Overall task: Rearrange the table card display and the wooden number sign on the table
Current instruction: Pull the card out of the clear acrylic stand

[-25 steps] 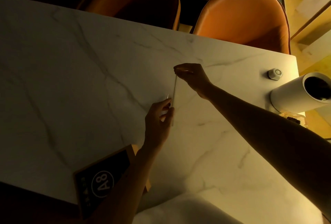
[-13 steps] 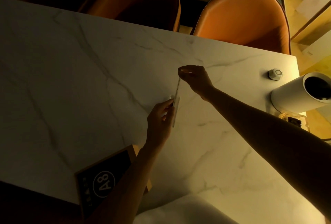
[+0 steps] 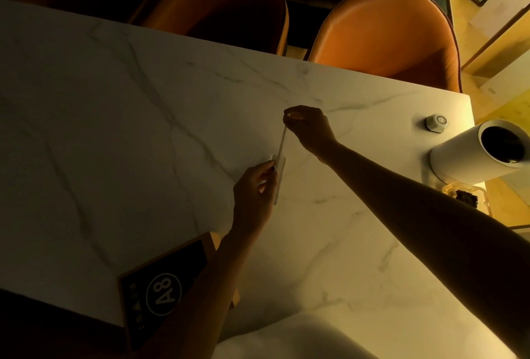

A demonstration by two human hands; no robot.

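Observation:
A clear, thin table card display [image 3: 281, 158] stands edge-on near the middle of the white marble table [image 3: 114, 129]. My right hand [image 3: 308, 128] pinches its far top corner. My left hand [image 3: 253, 195] grips its near end by the base. The wooden number sign [image 3: 163, 287], dark-faced with "A8" in a white circle, lies at the table's near edge, partly under my left forearm.
A white cylinder with a dark opening [image 3: 484, 149] stands at the right edge, a small white hexagonal puck [image 3: 436, 122] behind it and a clear holder with dark contents [image 3: 464, 195] in front. Two orange chairs [image 3: 387, 31] face the far side.
Both hands stay on the card display, which has shifted slightly rightward and toward me on the table. The number sign has not moved.

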